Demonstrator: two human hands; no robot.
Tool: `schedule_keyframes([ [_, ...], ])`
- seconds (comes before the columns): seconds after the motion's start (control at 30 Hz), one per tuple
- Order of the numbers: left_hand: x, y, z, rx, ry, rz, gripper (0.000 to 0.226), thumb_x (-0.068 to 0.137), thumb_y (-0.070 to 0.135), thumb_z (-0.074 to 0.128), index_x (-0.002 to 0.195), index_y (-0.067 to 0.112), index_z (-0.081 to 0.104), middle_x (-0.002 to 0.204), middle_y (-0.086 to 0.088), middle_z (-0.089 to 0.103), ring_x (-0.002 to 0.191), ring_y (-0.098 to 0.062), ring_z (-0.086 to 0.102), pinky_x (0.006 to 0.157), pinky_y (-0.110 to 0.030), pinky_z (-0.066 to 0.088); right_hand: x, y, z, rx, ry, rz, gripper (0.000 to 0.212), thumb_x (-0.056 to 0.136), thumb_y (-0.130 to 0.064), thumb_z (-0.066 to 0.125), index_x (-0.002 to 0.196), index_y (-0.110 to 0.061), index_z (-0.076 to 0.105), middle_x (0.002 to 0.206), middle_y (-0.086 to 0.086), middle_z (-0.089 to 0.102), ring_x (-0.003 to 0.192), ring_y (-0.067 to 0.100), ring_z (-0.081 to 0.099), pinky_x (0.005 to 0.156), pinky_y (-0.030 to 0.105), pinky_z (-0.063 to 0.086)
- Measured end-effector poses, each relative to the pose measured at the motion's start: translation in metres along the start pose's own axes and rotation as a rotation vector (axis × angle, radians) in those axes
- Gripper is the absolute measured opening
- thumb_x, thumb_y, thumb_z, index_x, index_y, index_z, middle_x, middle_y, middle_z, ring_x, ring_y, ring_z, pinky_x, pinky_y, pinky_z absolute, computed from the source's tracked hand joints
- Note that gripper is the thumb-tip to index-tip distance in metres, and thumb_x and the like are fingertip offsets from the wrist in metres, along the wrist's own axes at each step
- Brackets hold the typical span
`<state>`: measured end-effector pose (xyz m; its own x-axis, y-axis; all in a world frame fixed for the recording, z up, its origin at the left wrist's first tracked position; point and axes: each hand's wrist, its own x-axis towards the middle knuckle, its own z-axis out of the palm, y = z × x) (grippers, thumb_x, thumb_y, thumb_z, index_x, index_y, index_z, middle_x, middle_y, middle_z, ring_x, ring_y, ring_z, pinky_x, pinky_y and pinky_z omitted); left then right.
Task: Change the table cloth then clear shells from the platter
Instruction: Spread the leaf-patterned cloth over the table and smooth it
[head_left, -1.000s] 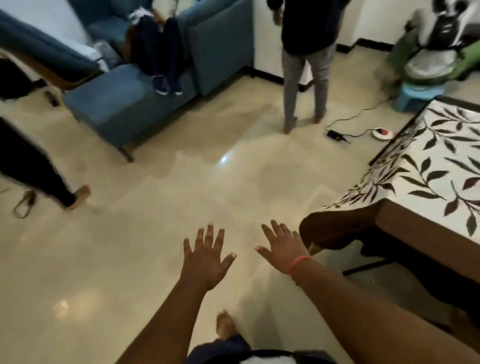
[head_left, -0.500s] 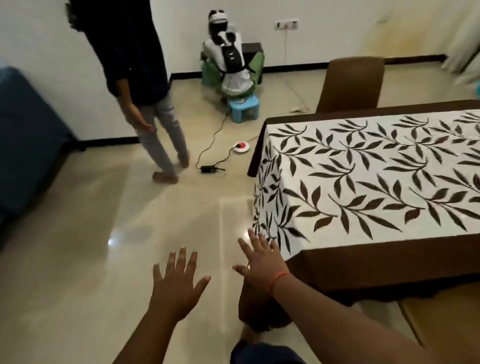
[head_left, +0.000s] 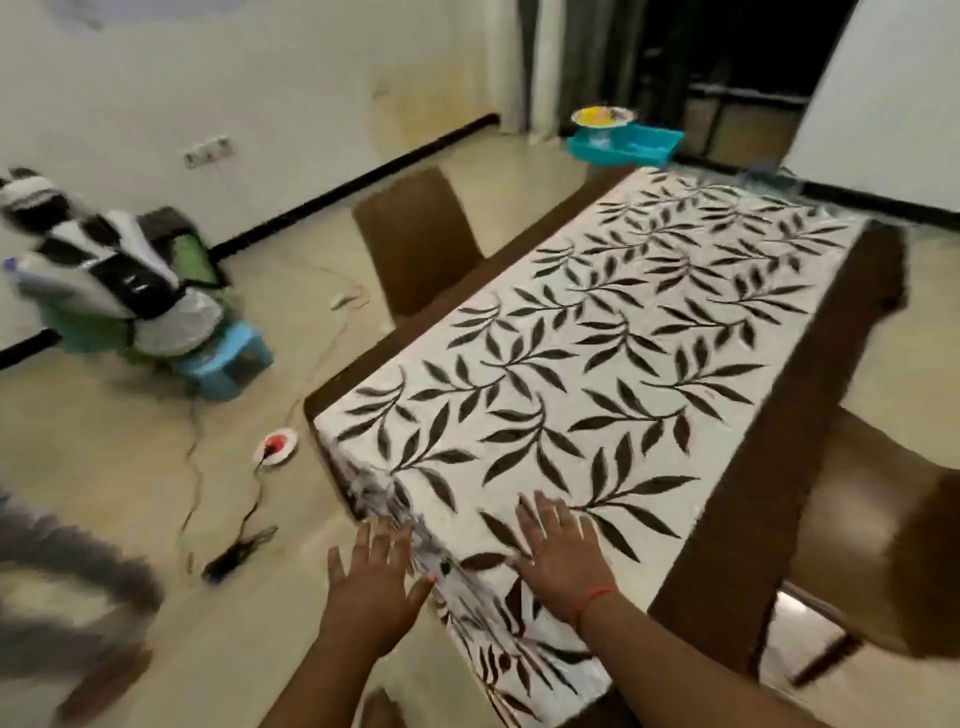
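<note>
Both hands spread: right hand (head_left: 558, 553) over tablecloth (head_left: 597, 374), left hand (head_left: 375, 577) beside edge.

You stood on a glossy beige floor (head_left: 130, 467); cream walls (head_left: 260, 78) with dark skirting enclosed the room, brown chairs (head_left: 415, 239) flanked the surface, and a dark doorway (head_left: 727, 62) lay beyond.

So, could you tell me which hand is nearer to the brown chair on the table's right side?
Right. The right hand lies over the leaf-print cloth, on the brown chair's side; the left hand is off the table's edge, farther away.
</note>
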<state>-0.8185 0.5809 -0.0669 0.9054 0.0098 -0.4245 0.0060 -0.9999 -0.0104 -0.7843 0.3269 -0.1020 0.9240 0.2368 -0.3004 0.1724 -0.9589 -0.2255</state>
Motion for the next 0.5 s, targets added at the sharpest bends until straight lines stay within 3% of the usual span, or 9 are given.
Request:
schedule_keyframes([
  [0.07,0.053,0.000,-0.015,0.109,0.054,0.143,0.086,0.084,0.077,0.020,0.156,0.030,0.025,0.163,-0.006,0.022,0.147,-0.032,0.028,0.108,-0.064,0.030,0.002,0.015,0.004,0.039,0.013,0.163,0.070,0.094,-0.062,0.029,0.156,-0.029,0.020,0.164,0.005,0.000,0.150,0.036,0.014,0.116,0.058,0.018],
  [0.13,0.098,-0.004,-0.018,0.191,0.043,0.243,0.079,0.075,0.068,0.036,0.133,0.022,0.062,0.138,-0.012,0.059,0.120,-0.035,0.061,0.081,-0.062,0.053,-0.007,0.019,0.012,0.093,-0.005,0.332,0.069,0.094,-0.060,0.026,0.156,-0.030,0.017,0.164,0.003,-0.005,0.151,0.034,0.008,0.117,0.058,0.016],
  [0.17,0.116,-0.008,-0.014,0.190,0.046,0.274,0.077,0.071,0.067,0.038,0.125,0.021,0.068,0.129,-0.012,0.066,0.110,-0.035,0.066,0.073,-0.062,0.055,-0.014,0.018,0.014,0.117,-0.001,0.401,0.070,0.092,-0.059,0.022,0.156,-0.030,0.020,0.164,0.003,-0.004,0.151,0.034,0.010,0.116,0.058,0.019],
  [0.23,0.136,-0.009,-0.010,0.134,-0.018,0.352,0.077,0.066,0.063,0.039,0.126,0.021,0.063,0.124,-0.014,0.067,0.104,-0.038,0.068,0.069,-0.066,0.053,-0.031,0.010,0.024,0.150,-0.019,0.554,0.070,0.090,-0.055,0.022,0.156,-0.030,0.018,0.165,0.003,-0.003,0.152,0.033,0.009,0.116,0.057,0.018],
  [0.33,0.153,-0.010,0.004,0.099,-0.001,0.485,0.063,0.072,0.054,0.038,0.127,0.026,0.049,0.123,-0.018,0.067,0.097,-0.043,0.068,0.072,-0.066,0.048,-0.050,-0.013,0.024,0.268,0.017,0.736,0.064,0.083,-0.046,0.041,0.145,-0.033,0.043,0.163,0.001,0.015,0.142,0.033,0.039,0.105,0.058,0.037],
  [0.37,0.160,-0.010,0.009,0.096,0.004,0.501,0.060,0.074,0.054,0.041,0.127,0.027,0.050,0.120,-0.018,0.068,0.094,-0.044,0.069,0.070,-0.065,0.049,-0.054,-0.020,0.031,0.289,0.019,0.790,0.062,0.084,-0.046,0.042,0.145,-0.036,0.042,0.164,0.000,0.014,0.142,0.031,0.038,0.106,0.057,0.037],
  [0.43,0.171,-0.013,0.024,0.124,-0.015,0.511,0.072,0.054,0.056,0.064,0.122,0.032,0.061,0.117,-0.019,0.069,0.091,-0.046,0.068,0.067,-0.067,0.050,-0.062,-0.032,0.047,0.267,0.011,0.840,0.065,0.094,-0.046,0.040,0.154,-0.041,0.014,0.166,-0.003,-0.003,0.152,0.025,0.008,0.118,0.052,0.017],
  [0.5,0.179,-0.012,0.032,0.174,-0.087,0.466,0.080,0.039,0.064,0.075,0.115,0.037,0.072,0.127,-0.014,0.066,0.105,-0.045,0.065,0.076,-0.068,0.046,-0.070,-0.036,0.054,0.295,0.027,0.894,0.068,0.097,-0.046,0.038,0.154,-0.042,0.002,0.165,-0.003,-0.010,0.152,0.023,-0.006,0.121,0.048,0.008],
])
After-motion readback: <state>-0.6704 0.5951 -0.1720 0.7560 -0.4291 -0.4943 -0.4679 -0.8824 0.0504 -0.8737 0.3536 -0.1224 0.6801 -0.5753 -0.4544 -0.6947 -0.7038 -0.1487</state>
